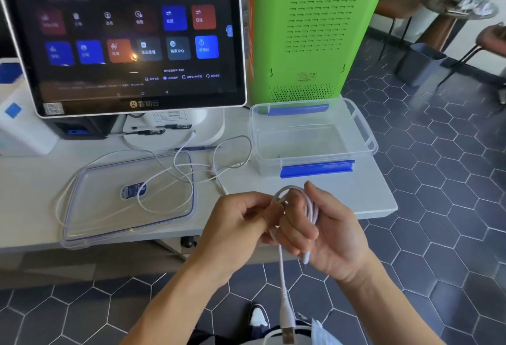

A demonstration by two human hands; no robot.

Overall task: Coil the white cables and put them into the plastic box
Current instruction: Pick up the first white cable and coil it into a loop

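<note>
Dark hexagon floor tiles [438,235] run under a white table [342,196] whose near right corner juts toward the camera. On it stand a touchscreen [123,35], a green case [315,29] cut off at the top, and a white device [19,114] cut off at the left edge. Clear and open, the box [312,139] sits by the green case, blue clips front and back. Its lid [128,202] lies flat to the left, with loose cables [189,169] draped across it; their count is hard to make out where they cross.

Just off the table's edge, the right hand [323,229] has its grip curled round a coil [306,205] of white cable, part of which is hidden behind the fingers. The left hand [238,221] pinches the same coil at its left side, fingertips partly hidden. One end hangs down to a USB plug [287,333] at the bottom edge. A shoe [258,317] shows below, and blurred chair legs sit at top right.
</note>
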